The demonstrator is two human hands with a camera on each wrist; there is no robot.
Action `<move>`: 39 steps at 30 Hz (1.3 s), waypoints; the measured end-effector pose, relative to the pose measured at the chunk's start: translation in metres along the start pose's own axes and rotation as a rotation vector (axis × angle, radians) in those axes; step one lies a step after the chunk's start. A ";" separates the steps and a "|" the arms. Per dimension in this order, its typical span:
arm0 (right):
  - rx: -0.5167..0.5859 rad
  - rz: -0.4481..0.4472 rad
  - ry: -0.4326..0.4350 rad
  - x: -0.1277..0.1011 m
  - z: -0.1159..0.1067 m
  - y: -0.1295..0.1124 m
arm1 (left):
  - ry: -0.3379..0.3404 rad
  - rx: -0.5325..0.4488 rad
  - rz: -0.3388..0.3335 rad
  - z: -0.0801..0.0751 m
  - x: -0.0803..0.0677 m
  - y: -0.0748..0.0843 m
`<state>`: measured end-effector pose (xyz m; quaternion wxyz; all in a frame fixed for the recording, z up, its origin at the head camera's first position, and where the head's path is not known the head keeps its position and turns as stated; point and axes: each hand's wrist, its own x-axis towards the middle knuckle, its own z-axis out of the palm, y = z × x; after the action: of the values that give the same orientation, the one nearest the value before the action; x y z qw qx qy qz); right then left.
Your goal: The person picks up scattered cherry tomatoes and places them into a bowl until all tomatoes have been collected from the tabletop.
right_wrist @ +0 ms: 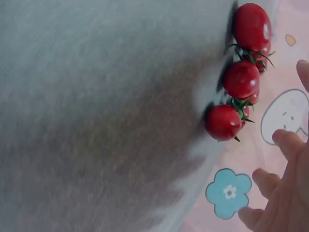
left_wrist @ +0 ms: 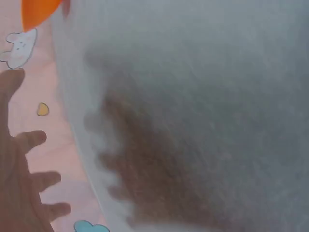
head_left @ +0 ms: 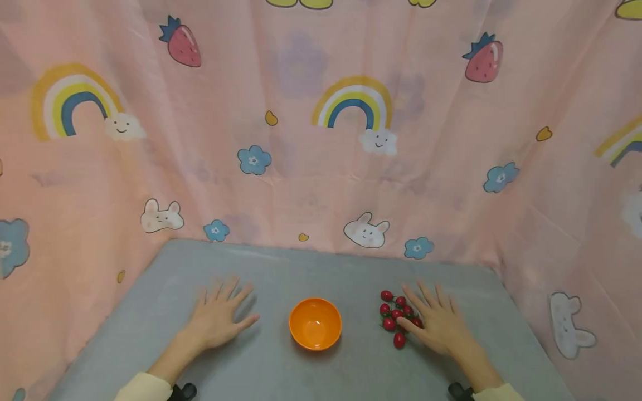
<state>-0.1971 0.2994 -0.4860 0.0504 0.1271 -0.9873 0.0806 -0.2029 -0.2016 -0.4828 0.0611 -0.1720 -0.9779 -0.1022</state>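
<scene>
Both my hands lie flat on the grey worktop (head_left: 311, 267), palms down, fingers straight and spread, gripping nothing.

My left hand (head_left: 218, 317) rests left of centre, nearer the front edge than the back, fingers pointing toward the back edge. It touches only the worktop surface. In the left wrist view its fingers (left_wrist: 34, 181) show at the left side, spread apart, with the grey surface blurred beside them.

An orange bowl (head_left: 315, 323) stands upright about mid-width of the worktop, between the two hands, apart from both. It looks empty from the head view. A slice of its orange rim shows at the top left corner of the left wrist view.

My right hand (head_left: 440, 323) rests right of centre, toward the right edge, fingers fanned toward the back edge. Its thumb lies against a cluster of small red cherry tomatoes (head_left: 398, 317) just left of it; some tomatoes sit beside the index finger, one lies a bit nearer the front edge. Whether the thumb actually presses them, cannot tell. The tomatoes sit between bowl and right hand, near the bowl but not touching it. The right wrist view shows three tomatoes (right_wrist: 240, 79) with green stems, on the worktop, fingers (right_wrist: 270, 193) open and apart from them.

A pink printed curtain (head_left: 321, 139) with rainbows, rabbits, flowers, strawberries hangs behind the back and side edges.
</scene>
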 end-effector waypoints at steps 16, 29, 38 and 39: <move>0.535 -0.009 0.013 -0.008 -0.016 0.036 | -0.092 -0.661 0.204 0.002 0.015 0.012; 0.665 0.022 -0.092 -0.018 -0.005 0.044 | -0.173 -0.888 0.183 0.016 0.013 0.036; 0.646 0.115 -0.100 -0.017 0.011 0.041 | -0.180 -0.871 0.148 0.023 0.016 0.047; 0.652 0.129 -0.102 -0.017 0.012 0.041 | -0.187 -0.869 0.143 0.024 0.016 0.048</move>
<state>-0.1929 0.3408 -0.5058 -0.0477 0.0778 -0.9168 0.3887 -0.2029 -0.1466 -0.4950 -0.0985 -0.2575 -0.8312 -0.4827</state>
